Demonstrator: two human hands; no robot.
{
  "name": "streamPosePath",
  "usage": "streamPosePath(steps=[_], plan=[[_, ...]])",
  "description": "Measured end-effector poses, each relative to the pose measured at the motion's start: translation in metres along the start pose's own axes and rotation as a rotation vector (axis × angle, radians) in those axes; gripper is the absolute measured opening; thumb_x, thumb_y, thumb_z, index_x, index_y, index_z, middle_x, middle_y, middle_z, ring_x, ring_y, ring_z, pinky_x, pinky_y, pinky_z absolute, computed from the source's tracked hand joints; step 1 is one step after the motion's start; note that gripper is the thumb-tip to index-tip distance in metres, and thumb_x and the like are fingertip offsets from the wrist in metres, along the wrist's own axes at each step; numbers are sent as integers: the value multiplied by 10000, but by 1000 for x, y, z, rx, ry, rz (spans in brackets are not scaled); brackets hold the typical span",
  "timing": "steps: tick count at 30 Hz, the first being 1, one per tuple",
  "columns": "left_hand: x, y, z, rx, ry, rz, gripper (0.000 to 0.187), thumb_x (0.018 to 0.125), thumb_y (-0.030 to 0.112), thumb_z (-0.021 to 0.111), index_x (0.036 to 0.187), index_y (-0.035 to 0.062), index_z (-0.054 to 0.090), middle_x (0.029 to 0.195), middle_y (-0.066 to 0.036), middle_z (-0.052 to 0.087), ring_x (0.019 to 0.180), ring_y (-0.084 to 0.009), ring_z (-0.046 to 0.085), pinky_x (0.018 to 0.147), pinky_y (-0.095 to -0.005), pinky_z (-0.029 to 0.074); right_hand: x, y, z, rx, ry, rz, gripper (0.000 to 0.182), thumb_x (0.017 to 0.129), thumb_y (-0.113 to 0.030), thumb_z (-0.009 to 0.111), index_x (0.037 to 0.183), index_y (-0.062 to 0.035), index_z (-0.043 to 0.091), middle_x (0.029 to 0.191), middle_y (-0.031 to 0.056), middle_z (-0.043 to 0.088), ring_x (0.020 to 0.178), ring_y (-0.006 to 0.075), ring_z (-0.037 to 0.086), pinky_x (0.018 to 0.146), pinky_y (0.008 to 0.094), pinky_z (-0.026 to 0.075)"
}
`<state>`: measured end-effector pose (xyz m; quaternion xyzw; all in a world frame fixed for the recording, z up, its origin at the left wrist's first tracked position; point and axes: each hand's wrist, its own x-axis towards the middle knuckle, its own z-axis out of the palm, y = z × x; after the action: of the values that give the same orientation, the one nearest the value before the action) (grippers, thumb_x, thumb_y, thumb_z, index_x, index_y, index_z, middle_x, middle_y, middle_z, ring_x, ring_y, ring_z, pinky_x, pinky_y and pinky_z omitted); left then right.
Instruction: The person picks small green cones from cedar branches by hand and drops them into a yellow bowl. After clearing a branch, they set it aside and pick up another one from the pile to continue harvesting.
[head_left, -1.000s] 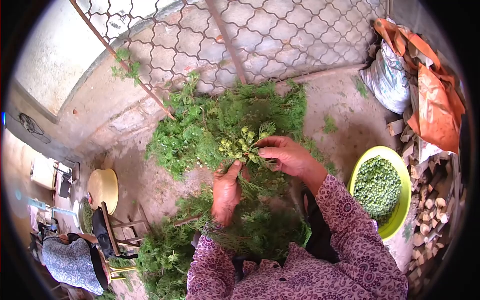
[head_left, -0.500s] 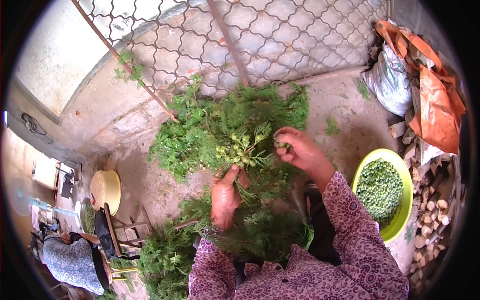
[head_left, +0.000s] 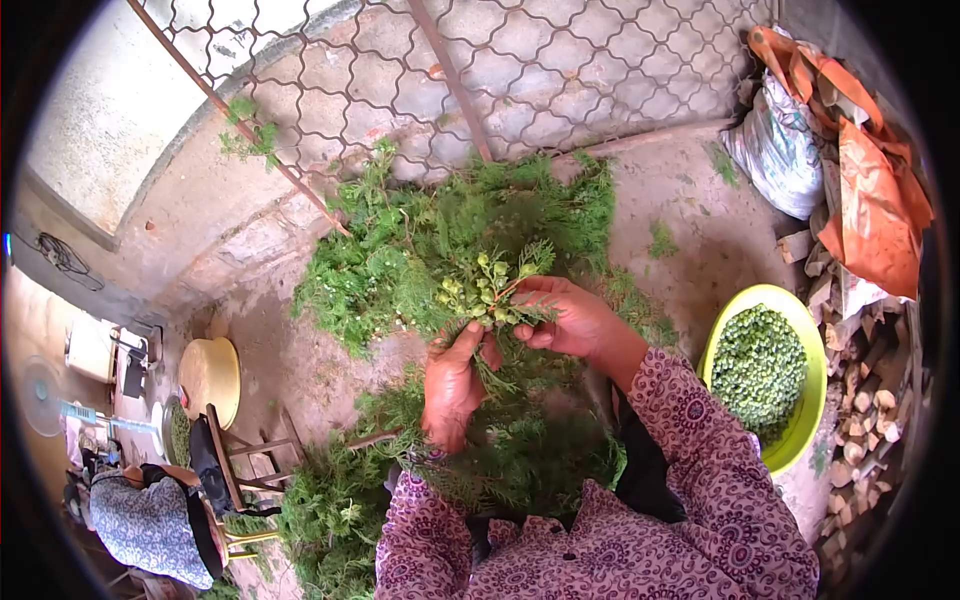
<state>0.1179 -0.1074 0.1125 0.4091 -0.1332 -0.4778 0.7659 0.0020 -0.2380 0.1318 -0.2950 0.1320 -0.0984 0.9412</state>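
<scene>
A leafy green sprig (head_left: 480, 292) with clustered pale green cones is held up at the middle of the view. My left hand (head_left: 455, 385) pinches its stem from below, thumb on top. At the sprig's right side my right hand (head_left: 575, 320) has its fingers closed at the cones; what lies between the fingertips is too small to name. Cut green branches (head_left: 375, 265) are heaped on the ground behind the hands, and more greenery (head_left: 530, 460) lies below them. To the right stands a yellow-green basin (head_left: 812, 400) holding many small green cones (head_left: 760, 370).
A wire lattice (head_left: 560, 80) rises behind the heap. Firewood (head_left: 865, 430), a white sack (head_left: 780, 150) and an orange sheet (head_left: 868, 215) are at right. At left are a tan tub (head_left: 212, 382), a wooden chair frame (head_left: 235, 460), a fan (head_left: 42, 395) and another person (head_left: 150, 520).
My right hand has moved left and slightly down, from beside the sprig to touching it. My left hand still holds the stem in nearly the same place.
</scene>
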Motion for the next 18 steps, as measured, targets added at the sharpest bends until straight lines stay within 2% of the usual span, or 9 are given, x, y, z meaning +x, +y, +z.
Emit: streamPosePath(steps=[8,10,14,17,18], plan=[[-1,0,4,90,3,32,57,822,55,551,852,15,580,749,-68,580,575,-149,508,484,-276,401,-2,1,0,-84,24,-4,152,803,-97,576,933,-49,516,745,36,549,569,112,511,402,194,325],[-2,1,6,76,28,39,61,815,54,564,856,13,582,751,-72,588,585,-147,516,488,-278,408,-6,-2,10,-157,96,14,155,805,-100,575,938,-46,516,734,38,553,556,103,505,410,190,328],[1,-2,-2,41,33,40,71,804,45,578,867,15,585,751,-71,596,599,-146,526,496,-278,418,-3,1,2,-73,88,34,150,806,-93,578,933,-28,531,716,53,554,532,103,497,410,194,338],[2,-4,-5,42,-15,21,77,796,34,587,871,20,591,757,-57,600,627,-136,536,515,-275,433,1,0,-9,-83,50,-27,137,798,-91,583,912,-28,541,711,48,551,539,97,490,408,192,323],[2,-6,-5,72,18,35,71,797,32,584,867,22,593,759,-50,601,632,-131,539,522,-271,437,2,1,-11,-472,154,-203,122,795,-85,583,895,-27,543,701,47,543,541,94,480,406,190,315]])
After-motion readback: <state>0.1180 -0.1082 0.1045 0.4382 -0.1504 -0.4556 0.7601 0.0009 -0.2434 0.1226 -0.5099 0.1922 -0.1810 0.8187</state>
